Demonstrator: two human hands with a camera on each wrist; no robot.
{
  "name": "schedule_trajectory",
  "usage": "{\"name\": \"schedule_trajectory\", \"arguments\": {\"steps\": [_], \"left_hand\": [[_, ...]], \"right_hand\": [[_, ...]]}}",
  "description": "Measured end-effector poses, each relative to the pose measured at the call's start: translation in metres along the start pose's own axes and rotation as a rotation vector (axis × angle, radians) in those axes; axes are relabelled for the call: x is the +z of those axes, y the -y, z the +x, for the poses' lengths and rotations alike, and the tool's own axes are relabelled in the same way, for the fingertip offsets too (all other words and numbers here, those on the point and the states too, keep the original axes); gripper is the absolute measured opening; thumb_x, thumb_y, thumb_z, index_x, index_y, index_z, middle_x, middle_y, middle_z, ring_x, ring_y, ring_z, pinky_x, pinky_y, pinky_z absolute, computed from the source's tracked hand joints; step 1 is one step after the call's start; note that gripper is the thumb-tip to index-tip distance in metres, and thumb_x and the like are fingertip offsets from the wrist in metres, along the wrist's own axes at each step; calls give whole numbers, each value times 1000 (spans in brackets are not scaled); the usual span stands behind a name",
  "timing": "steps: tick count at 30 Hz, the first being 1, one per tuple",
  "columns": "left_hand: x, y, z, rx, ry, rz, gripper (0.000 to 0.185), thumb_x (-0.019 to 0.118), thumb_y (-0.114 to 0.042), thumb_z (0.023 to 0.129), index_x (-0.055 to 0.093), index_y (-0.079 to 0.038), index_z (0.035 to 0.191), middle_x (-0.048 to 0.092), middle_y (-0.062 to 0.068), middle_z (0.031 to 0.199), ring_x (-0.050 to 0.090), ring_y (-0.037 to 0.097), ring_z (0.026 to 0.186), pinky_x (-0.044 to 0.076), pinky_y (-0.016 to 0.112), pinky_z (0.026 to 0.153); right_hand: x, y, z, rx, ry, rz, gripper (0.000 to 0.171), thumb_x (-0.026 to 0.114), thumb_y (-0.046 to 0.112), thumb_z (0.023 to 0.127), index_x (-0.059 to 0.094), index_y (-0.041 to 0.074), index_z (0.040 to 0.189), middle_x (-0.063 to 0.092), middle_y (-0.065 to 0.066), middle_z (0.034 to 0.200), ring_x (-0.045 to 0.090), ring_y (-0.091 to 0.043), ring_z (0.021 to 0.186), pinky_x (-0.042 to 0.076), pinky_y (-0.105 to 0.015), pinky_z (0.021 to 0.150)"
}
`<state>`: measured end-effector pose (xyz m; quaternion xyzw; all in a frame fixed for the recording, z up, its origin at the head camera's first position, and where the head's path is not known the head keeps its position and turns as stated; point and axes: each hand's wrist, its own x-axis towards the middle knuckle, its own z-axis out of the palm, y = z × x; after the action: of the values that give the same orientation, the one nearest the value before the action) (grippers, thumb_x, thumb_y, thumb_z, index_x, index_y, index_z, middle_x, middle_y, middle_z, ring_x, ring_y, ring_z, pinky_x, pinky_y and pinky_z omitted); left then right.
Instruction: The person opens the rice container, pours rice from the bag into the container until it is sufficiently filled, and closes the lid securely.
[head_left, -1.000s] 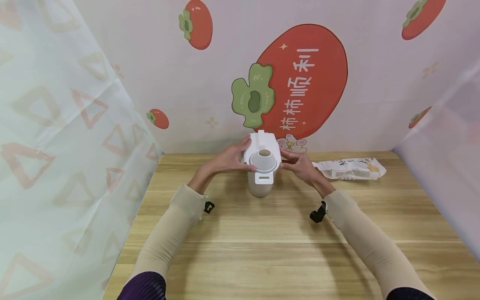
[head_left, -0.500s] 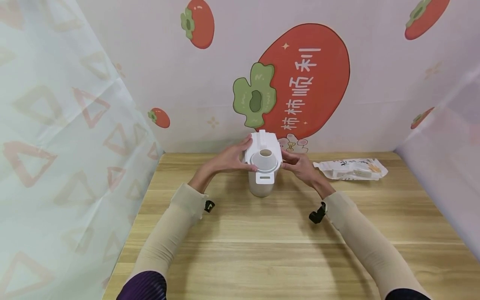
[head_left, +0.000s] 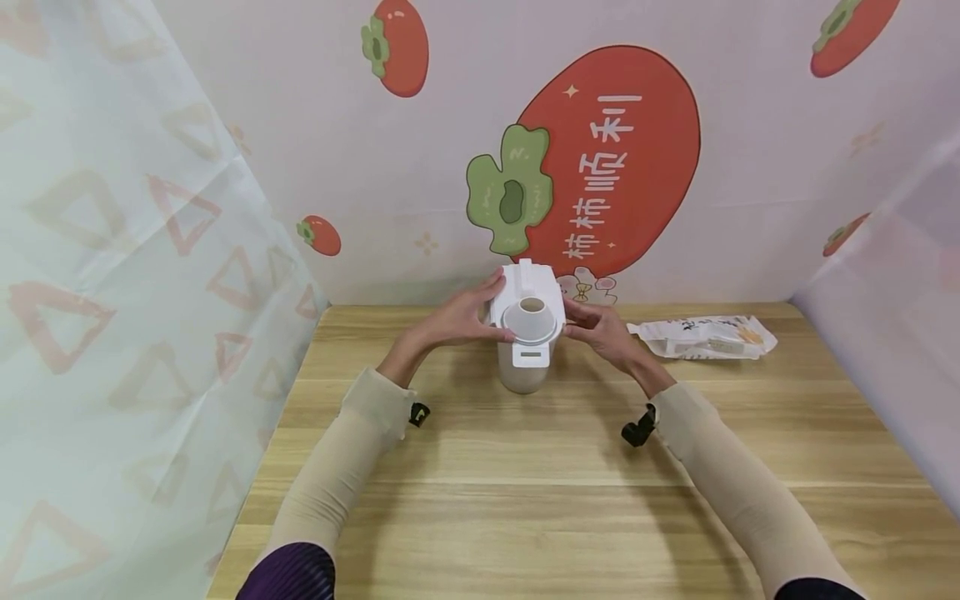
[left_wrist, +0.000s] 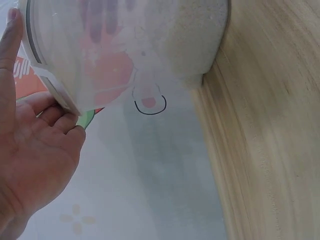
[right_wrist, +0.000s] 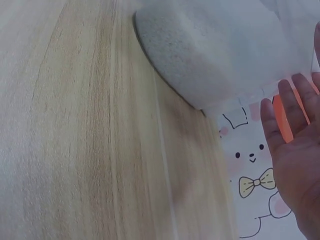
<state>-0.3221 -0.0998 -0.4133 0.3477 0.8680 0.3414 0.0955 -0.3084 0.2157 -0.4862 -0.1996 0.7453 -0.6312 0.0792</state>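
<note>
A translucent container [head_left: 522, 373] filled with pale grains stands upright at the back middle of the wooden table [head_left: 525, 475]. Its white lid [head_left: 527, 287] has a round open spout [head_left: 532, 317] and a front tab. My left hand [head_left: 459, 317] grips the lid's left side, thumb along the front rim and fingers over the top. In the left wrist view its fingers [left_wrist: 60, 122] curl under the lid's edge by the container [left_wrist: 150, 45]. My right hand [head_left: 600, 330] rests against the lid's right side. In the right wrist view its fingers [right_wrist: 292, 107] are straight beside the container [right_wrist: 215, 55].
A white printed bag [head_left: 705, 337] lies flat on the table to the right of the container. Patterned sheets wall the table in at the back, left and right. Bare wood stretches from the container to the table's near edge.
</note>
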Motion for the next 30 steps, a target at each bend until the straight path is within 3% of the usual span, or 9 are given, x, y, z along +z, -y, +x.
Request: {"name": "schedule_trajectory", "arguments": {"steps": [3,9,13,16,22,26,30], "left_hand": [[1,1,0,-11,-1,3,117,88,-49,85,18,-6,168,6,4,178,16,21,163,24,40,130],[0,1,-1,-30,1,-1,118,87,-48,86,16,-7,169,4,4,178,12,20,163,22,41,131],[-1,-2,-4,-28,-1,12,115,86,-47,88,17,-6,169,4,5,179,10,20,164,20,40,131],[0,-8,-7,-22,-12,24,113,86,-46,88,19,-5,168,5,8,178,11,22,164,20,41,131],[8,-22,-14,-24,-76,40,109,85,-49,88,25,-1,167,13,18,176,16,29,163,21,44,131],[15,-34,-18,-33,-131,84,108,84,-53,88,29,-2,166,20,18,175,21,30,162,23,43,130],[22,-48,-19,-56,-209,130,110,83,-59,86,33,-1,165,32,16,171,35,30,156,34,44,126]], "right_hand": [[-3,-1,0,-6,18,-2,67,73,10,101,43,6,161,48,-21,160,63,-14,131,57,-25,100],[-10,6,1,-21,46,-54,60,70,17,104,47,6,159,52,-20,158,61,-13,135,55,-25,102],[-15,14,7,-15,-4,-84,56,68,24,106,51,7,157,58,-14,154,60,-17,137,53,-23,104],[-18,21,14,-26,-43,-139,55,65,25,107,52,6,157,60,-14,153,60,-23,138,52,-29,109],[-18,37,28,-1,-85,-230,58,64,32,108,50,3,157,56,-17,155,52,-32,143,45,-51,118],[-15,45,36,51,-81,-237,62,65,39,106,50,8,158,55,-13,157,51,-31,144,43,-54,119],[-10,54,45,85,-64,-259,65,64,42,107,47,10,160,51,-13,160,49,-32,146,42,-54,119]]}}
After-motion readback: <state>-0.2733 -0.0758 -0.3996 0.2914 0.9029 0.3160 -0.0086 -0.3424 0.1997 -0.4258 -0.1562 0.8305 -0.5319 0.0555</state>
